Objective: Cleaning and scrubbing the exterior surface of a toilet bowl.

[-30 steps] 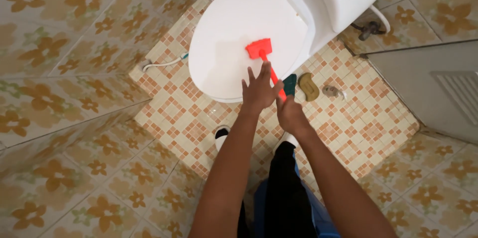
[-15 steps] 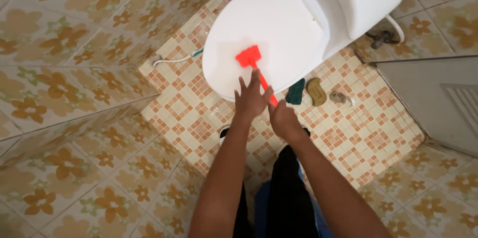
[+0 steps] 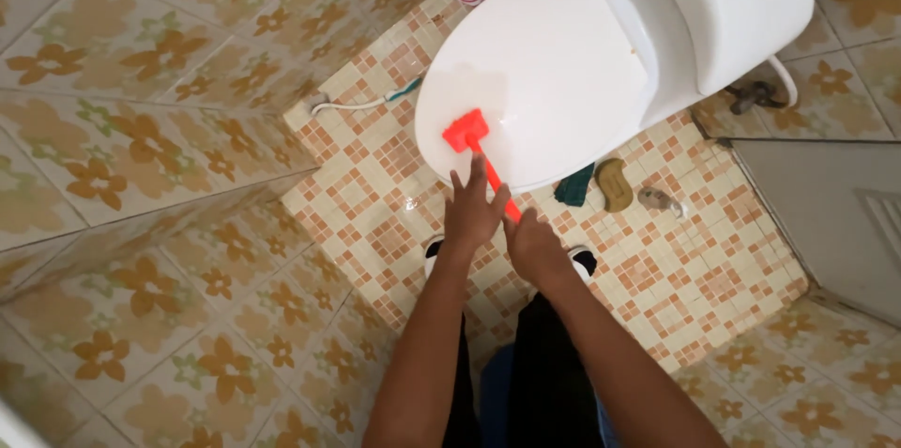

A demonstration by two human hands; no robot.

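Red plastic against white: a long-handled scrub brush [image 3: 466, 132] rests its head near the front edge of a closed toilet lid [image 3: 554, 63], its handle running back into a person's two hands. The left hand [image 3: 472, 209] lies along the shaft with fingers spread, only loosely around it; the right hand [image 3: 533, 243] is closed around the handle's end. The lid looks wet and glossy, with no foam or dirt visible, so how much scrubbing remains is hard to judge. Beside the bowl, a green cloth [image 3: 573, 184] and a yellow sponge [image 3: 615, 182] lie on the mosaic floor [image 3: 375, 185].
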